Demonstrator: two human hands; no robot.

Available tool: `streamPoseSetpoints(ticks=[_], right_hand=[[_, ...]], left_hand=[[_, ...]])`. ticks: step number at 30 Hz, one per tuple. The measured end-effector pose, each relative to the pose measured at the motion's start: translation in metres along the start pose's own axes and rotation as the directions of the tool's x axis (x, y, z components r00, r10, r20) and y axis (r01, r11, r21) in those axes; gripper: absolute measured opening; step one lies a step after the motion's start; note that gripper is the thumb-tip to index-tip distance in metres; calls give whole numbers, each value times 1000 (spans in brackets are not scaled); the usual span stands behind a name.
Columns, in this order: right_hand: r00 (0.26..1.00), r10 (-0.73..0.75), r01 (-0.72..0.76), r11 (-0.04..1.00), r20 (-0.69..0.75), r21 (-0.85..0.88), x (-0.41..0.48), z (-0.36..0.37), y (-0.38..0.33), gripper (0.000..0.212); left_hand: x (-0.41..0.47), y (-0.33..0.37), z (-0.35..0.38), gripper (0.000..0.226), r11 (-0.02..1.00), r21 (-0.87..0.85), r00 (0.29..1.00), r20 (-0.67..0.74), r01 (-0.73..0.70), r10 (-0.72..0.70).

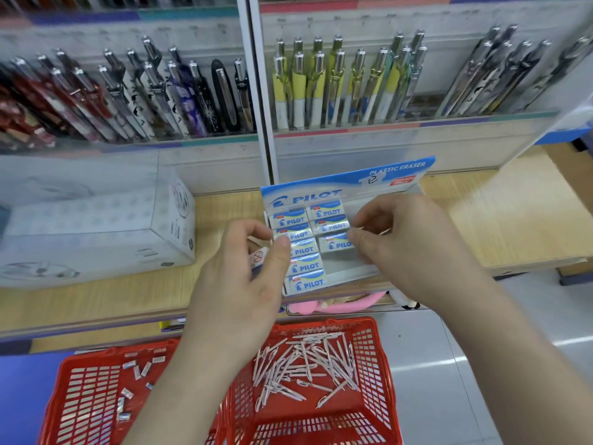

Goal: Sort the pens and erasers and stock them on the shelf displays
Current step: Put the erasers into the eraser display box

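A blue and white Pilot eraser display box (348,181) stands on the wooden shelf, with two columns of wrapped erasers (305,266) inside. My left hand (244,284) holds an eraser (258,257) at the box's left edge, thumb resting on the left column. My right hand (414,245) pinches at the lowest eraser (335,244) of the right column. Below, one red basket (373,367) holds several pale pink pens (308,364). Another red basket (83,393) on the left holds several loose erasers (141,369).
Clear display bins hold upright pens: dark patterned ones (128,97) on the left, yellow and white ones (337,88) in the middle, silver ones (500,75) on the right. A white carton (96,226) lies on the wooden shelf (500,213) at left. A pink plush item (337,305) sits under the shelf edge.
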State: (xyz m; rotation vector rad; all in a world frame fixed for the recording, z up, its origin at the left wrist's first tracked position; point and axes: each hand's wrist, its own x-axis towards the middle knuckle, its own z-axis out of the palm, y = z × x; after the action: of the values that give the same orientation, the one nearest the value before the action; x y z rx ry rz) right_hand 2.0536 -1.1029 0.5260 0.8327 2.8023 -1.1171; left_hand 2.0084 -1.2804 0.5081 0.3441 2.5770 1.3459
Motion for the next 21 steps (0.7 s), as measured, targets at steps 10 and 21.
streamPoseSetpoints(ticks=[10,21], right_hand=[[997,76,-77,996,5,38,9,9,-3,16],[997,26,-20,996,66,-92,4,6,-10,36]], left_hand=[[2,3,3,50,983,177,999,40,-41,35],[2,8,1,53,985,171,998,64,0,-11]])
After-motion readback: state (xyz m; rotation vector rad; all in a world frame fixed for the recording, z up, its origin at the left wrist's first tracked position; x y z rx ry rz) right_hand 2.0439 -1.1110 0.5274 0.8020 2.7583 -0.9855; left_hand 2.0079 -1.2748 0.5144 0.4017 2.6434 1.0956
